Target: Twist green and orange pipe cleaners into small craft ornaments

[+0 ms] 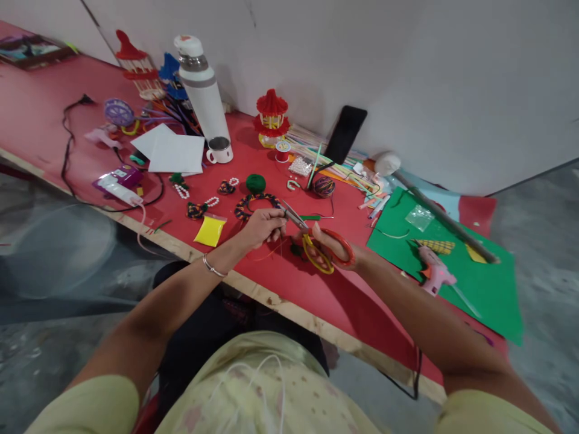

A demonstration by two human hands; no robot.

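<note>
My right hand (328,244) is closed through the handles of a pair of scissors (296,217), one loop red and one yellow. Their blades point up and left, slightly apart, close to the fingertips of my left hand (266,226). That hand pinches at the edge of a dark multicoloured yarn ring (242,208), which runs in behind the fingers; the exact grip is partly hidden. A thin reddish thread (266,257) trails below on the red table. Just beyond the scissors lies a green-handled crochet hook (312,217). A green yarn ball (256,183) sits behind the ring.
A yellow packet (210,231) and bead-trimmed yarn pieces (196,209) lie left. Behind stand a white bottle (205,96), a mug (220,150) and a phone (346,134). At right, a pink glue gun (435,271) and a stick (446,220) rest on green sheet (493,301).
</note>
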